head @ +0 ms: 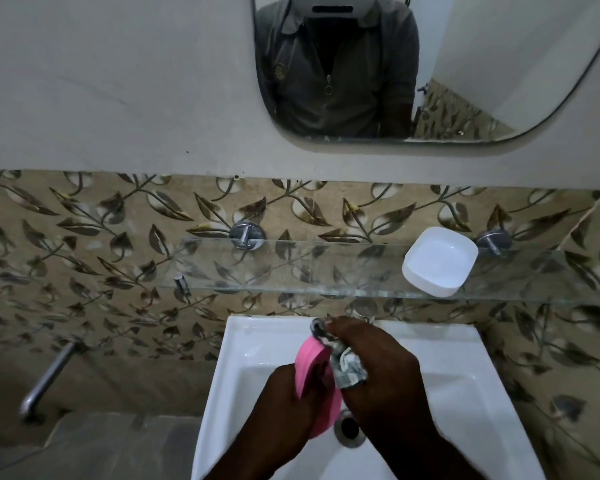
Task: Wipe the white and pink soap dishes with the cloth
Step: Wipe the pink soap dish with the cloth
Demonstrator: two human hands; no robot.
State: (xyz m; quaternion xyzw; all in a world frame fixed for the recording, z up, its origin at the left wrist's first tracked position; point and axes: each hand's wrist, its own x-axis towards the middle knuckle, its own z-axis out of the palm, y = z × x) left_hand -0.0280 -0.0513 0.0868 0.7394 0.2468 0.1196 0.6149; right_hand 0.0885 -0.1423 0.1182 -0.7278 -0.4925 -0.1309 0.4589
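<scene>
Over the white sink (236, 368), the pink soap dish (314, 370) was gripped on edge by the left hand (284, 407) while the crumpled cloth (347, 367) was clutched against it by the right hand (378, 372), and the white soap dish (439, 261) was left on the glass shelf (291, 268).
</scene>
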